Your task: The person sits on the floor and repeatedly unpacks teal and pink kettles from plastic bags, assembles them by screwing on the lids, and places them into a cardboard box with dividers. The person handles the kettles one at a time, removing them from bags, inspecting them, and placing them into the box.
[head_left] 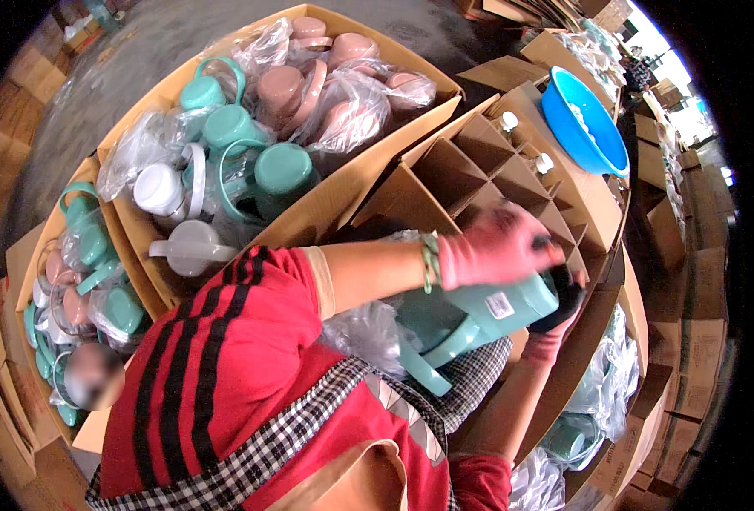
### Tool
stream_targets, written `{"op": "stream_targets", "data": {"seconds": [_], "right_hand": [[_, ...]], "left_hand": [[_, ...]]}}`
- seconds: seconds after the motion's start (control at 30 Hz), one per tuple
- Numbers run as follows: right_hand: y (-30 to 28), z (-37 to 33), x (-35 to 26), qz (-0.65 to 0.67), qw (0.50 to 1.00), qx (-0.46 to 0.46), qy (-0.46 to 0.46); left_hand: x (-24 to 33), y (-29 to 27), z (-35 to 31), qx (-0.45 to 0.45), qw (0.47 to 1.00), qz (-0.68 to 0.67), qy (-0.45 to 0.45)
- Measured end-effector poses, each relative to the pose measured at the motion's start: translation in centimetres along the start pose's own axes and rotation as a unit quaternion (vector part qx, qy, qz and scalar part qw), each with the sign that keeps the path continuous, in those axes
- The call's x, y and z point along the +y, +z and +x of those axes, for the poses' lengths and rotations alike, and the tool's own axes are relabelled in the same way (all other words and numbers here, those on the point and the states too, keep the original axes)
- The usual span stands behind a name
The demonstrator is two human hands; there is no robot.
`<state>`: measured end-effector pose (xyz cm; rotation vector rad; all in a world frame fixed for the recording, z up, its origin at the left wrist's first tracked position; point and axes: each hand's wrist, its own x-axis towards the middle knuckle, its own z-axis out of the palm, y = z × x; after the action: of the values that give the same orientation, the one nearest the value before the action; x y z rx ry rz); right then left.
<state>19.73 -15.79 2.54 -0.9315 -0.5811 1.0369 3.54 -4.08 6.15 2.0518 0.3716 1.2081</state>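
Between the two hands, tilted over the checked apron [475, 396], lies a teal jug [471, 302] with a small white label on its side and its handle [449, 345] toward the wearer's body. The left hand [500, 247], in a pink glove with dark fingertips, is bent over the upper side of the jug near its right end; motion blur hides whether its fingers are together or clamped on anything. The right hand [564, 298], in a glove with a black palm, is against the jug's right end, its fingers partly hidden, so I cannot tell how firmly they close. Crumpled clear plastic [364, 336] lies just left of the jug.

Above the jug stands a carton with cardboard dividers [454, 166], two white caps [508, 122] showing along its far side. Farther up and right of the jug is a blue basin [594, 157] holding something whitish. Up and left of the jug, a large carton [385, 157] holds pink jugs [279, 89], teal ones and white ones, several in clear bags. Well left of the jug, another carton [130, 255] holds similar jugs; below and right of it, bagged teal jugs [567, 439] lie in a further box [628, 311].
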Motion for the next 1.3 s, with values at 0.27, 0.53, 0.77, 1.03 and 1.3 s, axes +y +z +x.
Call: {"op": "stream_targets", "data": {"seconds": [0.27,0.53,0.77,1.03,1.3], "right_hand": [[-0.1,0.7,-1.4,-0.038,0.993,0.092,-0.059],[6.5,-3.7,-1.8,-0.27,0.96,0.036,-0.06],[8.0,-4.4,-8.4,-0.756,0.567,-0.283,-0.165],[12.1,-4.1,-8.6,-0.805,0.368,-0.451,-0.112],[11.7,-2.1,-6.5,-0.816,0.569,-0.053,0.085]], "left_hand": [[1.4,-1.5,0.1,-0.122,0.99,0.04,0.059],[-5.6,-2.8,0.8,-0.192,0.872,-0.43,-0.133],[-11.5,3.7,-4.9,-0.291,0.363,-0.79,-0.4],[-10.7,4.0,-6.7,-0.271,0.105,-0.82,-0.494],[-9.5,4.1,-4.8,-0.305,0.357,-0.778,-0.417]]}}
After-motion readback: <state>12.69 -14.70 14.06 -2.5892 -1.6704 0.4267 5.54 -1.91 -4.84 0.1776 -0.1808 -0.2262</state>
